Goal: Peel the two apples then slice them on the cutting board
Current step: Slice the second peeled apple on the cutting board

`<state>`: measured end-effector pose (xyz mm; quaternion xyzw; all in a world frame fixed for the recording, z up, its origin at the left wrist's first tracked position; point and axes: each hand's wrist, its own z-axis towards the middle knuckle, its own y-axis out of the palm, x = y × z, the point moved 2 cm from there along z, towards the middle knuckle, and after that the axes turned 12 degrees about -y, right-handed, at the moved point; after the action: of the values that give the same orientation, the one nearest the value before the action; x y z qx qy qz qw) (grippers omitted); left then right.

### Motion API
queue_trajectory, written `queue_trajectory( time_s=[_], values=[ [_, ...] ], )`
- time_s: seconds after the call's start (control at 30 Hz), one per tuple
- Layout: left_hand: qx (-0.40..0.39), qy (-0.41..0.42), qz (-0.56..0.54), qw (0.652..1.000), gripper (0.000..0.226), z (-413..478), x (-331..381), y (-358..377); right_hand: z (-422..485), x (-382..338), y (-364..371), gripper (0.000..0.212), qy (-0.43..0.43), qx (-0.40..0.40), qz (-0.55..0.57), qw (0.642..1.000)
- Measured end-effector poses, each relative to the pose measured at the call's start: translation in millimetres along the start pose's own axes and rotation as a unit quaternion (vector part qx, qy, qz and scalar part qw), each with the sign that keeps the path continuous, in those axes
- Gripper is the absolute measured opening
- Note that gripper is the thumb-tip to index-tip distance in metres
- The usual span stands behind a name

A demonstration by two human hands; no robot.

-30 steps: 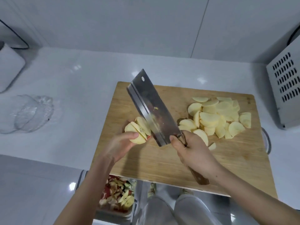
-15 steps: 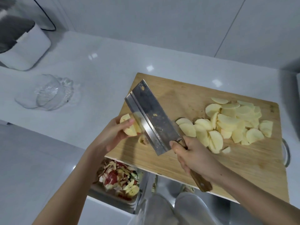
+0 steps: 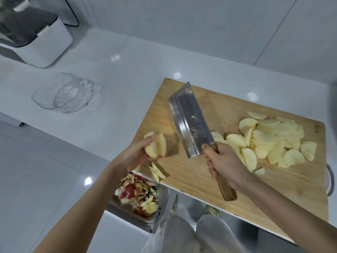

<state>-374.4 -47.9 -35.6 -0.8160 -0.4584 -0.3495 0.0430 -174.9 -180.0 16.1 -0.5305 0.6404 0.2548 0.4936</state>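
A rectangular light-wood cutting board [image 3: 206, 172] is laid on the glossy white counter [image 3: 113, 99], its near edge overhanging a steel sink. A few pale peeled apple pieces [image 3: 156, 145], a trace of red skin at the bottom, are pinched in the fingers of the left hand [image 3: 135, 154], held at the board's left edge. A broad steel cleaver with a brown wooden handle [image 3: 190, 123] is gripped by the right hand [image 3: 225, 164], fingers clenched round the handle, blade raised and tilted over the board's middle. A heap of pale yellow apple slices [image 3: 273, 141] is spread across the board's right half. A small cut core wedge with seeds [image 3: 157, 172] is seen at the board's near-left corner. Below it, a steel tray of red and yellow peelings [image 3: 138, 196] is set in the sink. Clear glass dishes [image 3: 63, 93] are noted on the counter far left, with a white appliance [image 3: 36, 37] behind.
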Motion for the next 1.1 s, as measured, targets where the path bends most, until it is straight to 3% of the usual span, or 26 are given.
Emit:
queue_trajectory(
  time_s=[0.13,0.3,0.4,0.47,0.57,0.67,0.8,0.97,1.1],
  values=[
    [-0.021,-0.072,0.118,0.990,0.072,8.4,-17.3,13.9,0.6,3.0,-10.5,0.028,0.005,0.015,0.005,1.000],
    [-0.060,-0.140,0.185,0.971,0.092,-3.8,-20.9,-4.7,-0.7,5.6,-19.0,0.029,0.004,0.028,0.007,1.000],
    [-0.051,-0.119,0.125,0.984,0.101,-2.8,-11.8,-2.3,-3.9,6.6,-20.4,0.029,0.004,0.030,0.008,1.000],
    [-0.045,-0.087,0.096,0.991,0.089,3.4,-0.9,8.7,-6.5,8.9,-22.2,0.028,0.001,0.033,0.001,0.999],
    [-0.020,-0.020,0.178,0.984,0.072,13.8,15.8,28.1,-9.9,16.9,-24.1,0.028,0.001,0.039,-0.014,0.999],
    [0.052,0.028,0.323,0.944,0.081,25.5,25.4,42.3,-9.9,29.5,-20.4,0.030,0.014,0.036,-0.017,0.999],
    [0.163,0.083,0.481,0.858,0.091,46.2,23.8,54.8,-6.1,49.1,-11.8,0.032,0.027,0.030,-0.032,0.999],
    [0.216,0.103,0.594,0.768,0.095,63.4,22.2,74.6,-4.8,68.4,-23.0,0.029,0.049,0.066,-0.050,0.995],
    [0.250,0.091,0.628,0.732,0.090,74.9,24.4,90.8,-6.4,77.5,-50.4,0.030,0.044,0.123,-0.103,0.986]
  ],
)
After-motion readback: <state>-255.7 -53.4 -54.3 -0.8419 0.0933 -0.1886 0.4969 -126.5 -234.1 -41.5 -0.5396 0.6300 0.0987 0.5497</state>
